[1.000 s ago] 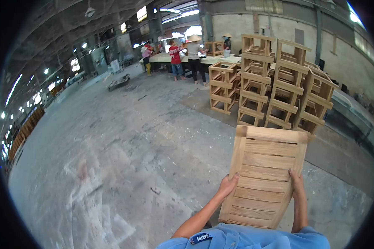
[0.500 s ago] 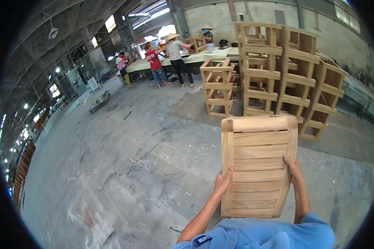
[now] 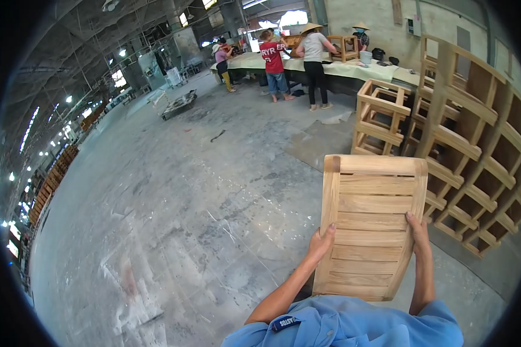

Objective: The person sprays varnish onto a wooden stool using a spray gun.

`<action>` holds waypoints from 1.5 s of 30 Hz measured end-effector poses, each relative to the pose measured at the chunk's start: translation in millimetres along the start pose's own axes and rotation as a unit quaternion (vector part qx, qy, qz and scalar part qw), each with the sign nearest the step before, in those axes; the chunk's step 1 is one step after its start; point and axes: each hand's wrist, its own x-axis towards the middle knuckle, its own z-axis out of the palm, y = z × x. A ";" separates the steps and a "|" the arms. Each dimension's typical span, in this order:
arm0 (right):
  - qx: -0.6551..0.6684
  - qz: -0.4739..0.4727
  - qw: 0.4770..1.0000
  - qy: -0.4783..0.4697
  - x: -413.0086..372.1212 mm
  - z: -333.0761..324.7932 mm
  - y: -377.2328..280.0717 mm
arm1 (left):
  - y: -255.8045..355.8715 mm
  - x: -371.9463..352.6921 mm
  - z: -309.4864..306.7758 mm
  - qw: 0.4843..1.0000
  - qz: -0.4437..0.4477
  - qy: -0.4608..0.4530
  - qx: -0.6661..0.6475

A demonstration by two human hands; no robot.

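Note:
A slatted wooden panel [image 3: 371,221], like a chair seat or back, is held in front of my body, its far end raised and its near end at my blue shirt. My left hand [image 3: 321,243] grips its left rail, thumb on the top face. On the opposite rail, my right hand [image 3: 419,234] is closed the same way, somewhat nearer the far end. The fingers beneath the panel are hidden on both sides.
Stacked wooden frames [image 3: 466,133] stand at the right, with a shorter stack [image 3: 382,118] beside them. Several people work along a covered long table [image 3: 347,70] at the back. A low flat cart [image 3: 178,104] rests on the concrete floor [image 3: 173,191].
The whole view has swung left, so the stacks, table and people sit farther right and look closer. Both hands keep hold of the slatted panel.

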 end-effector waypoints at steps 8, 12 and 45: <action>0.014 0.015 0.999 0.045 158.8 131.9 31.2 | 31.3 195.1 -73.7 0.999 -0.023 -0.015 0.018; 0.024 0.042 0.999 0.021 244.0 190.7 35.1 | 32.4 295.0 -96.3 0.999 -0.017 0.002 0.050; -0.001 0.070 0.979 0.193 936.3 441.7 99.1 | 14.7 1151.6 -57.2 0.968 -0.130 -0.204 0.074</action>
